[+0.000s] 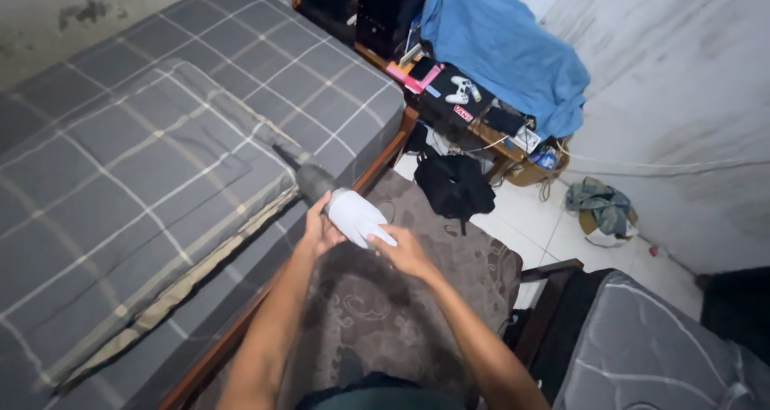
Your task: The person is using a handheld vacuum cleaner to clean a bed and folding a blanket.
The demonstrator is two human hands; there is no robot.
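dim, soft-focus, wide-angle edge warp

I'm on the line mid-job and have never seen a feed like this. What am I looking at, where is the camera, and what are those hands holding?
There is one picture, from a camera worn on a person's head, looking down along their bare forearms. There is no machine. The left hand and right hand together hold a white and grey cloth bundle, possibly a sock, above a brown patterned rug. To the left is a bed with a grey checked cover. Further off, a cluttered low table carries a blue cloth and a white game controller. A black bag lies on the white floor.
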